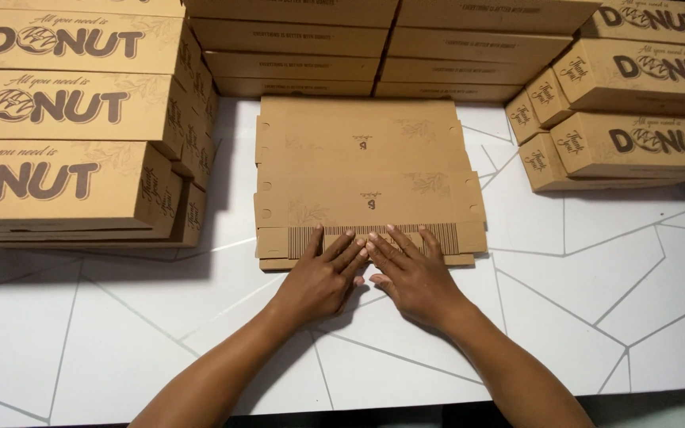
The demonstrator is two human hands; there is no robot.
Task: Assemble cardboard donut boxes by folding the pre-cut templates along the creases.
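Observation:
A stack of flat, unfolded brown cardboard box blanks (366,166) lies in the middle of the white table (596,293). My left hand (323,273) and my right hand (410,269) rest side by side, palms down, fingers spread. Their fingertips press on the near flap of the top blank, a corrugated strip (453,231) along the stack's front edge. Neither hand holds anything.
Assembled brown printed boxes stand stacked at the left (65,127), at the right (636,119) and along the back (374,47). The table top is white with thin grey lines; its near edge (406,408) runs below my forearms.

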